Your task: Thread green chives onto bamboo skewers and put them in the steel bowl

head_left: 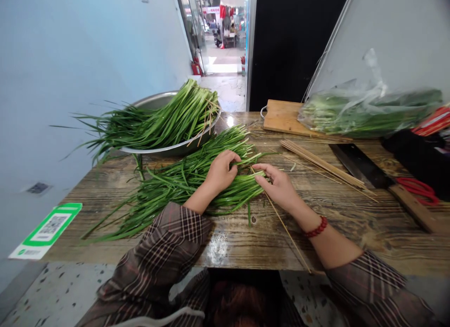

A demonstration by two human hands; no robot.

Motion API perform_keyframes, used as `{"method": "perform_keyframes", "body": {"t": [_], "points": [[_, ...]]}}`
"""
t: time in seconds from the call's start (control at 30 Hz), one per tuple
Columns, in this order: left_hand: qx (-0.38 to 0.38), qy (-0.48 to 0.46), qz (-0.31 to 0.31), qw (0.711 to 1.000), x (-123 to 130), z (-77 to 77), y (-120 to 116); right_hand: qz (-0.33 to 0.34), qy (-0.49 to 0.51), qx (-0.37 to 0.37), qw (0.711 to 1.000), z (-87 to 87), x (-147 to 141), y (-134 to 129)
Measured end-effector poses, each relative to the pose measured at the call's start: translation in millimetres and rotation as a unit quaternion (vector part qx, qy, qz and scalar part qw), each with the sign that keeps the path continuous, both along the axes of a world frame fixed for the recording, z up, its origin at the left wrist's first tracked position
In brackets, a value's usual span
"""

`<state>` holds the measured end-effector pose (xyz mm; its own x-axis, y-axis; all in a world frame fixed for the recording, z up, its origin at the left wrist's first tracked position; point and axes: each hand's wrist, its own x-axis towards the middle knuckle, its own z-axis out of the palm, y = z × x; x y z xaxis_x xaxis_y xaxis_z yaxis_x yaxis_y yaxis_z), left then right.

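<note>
A loose heap of green garlic chives (183,177) lies across the table, its pale cut ends pointing right. My left hand (222,173) rests on the heap near those ends, thumb and fingers curled around some stalks. At the tips of the stalks, my right hand (279,186) has its thumb and index finger bent in a pinch about the chive ends. A thin bamboo skewer (286,229) slants from between the hands down to the table's front edge, passing by the right fingers. Whether those fingers also touch it is hard to see.
A metal basin (165,151) holds more chives with skewers through them. To the right lie a bundle of skewers (323,165), a cleaver (358,165), red-handled scissors (418,190), a cutting board (281,116) and a plastic bag of greens (372,111). A QR card (49,228) sits at left.
</note>
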<state>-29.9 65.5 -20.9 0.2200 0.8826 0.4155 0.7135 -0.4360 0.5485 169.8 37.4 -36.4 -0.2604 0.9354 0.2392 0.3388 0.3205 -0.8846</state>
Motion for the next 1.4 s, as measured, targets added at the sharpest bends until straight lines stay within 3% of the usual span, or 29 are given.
{"method": "perform_keyframes", "body": {"t": [0.17,0.33,0.5,1.1,1.4], "points": [[-0.086,-0.113,-0.050,0.989,3,8.7,-11,0.006,0.031,-0.004,0.999,3.4,0,-3],[-0.128,-0.149,-0.049,0.979,3,19.6,-20,-0.001,0.038,0.015,0.999,7.4,0,-5],[-0.152,-0.182,-0.055,0.970,3,20.5,-22,0.001,0.044,0.023,0.999,9.7,0,-7],[-0.087,-0.143,-0.086,0.982,2,19.3,-24,0.001,0.035,0.032,0.999,11.0,0,-8],[-0.053,-0.117,-0.098,0.987,1,15.6,-24,-0.005,0.060,-0.001,0.998,3.6,-2,-8]]}}
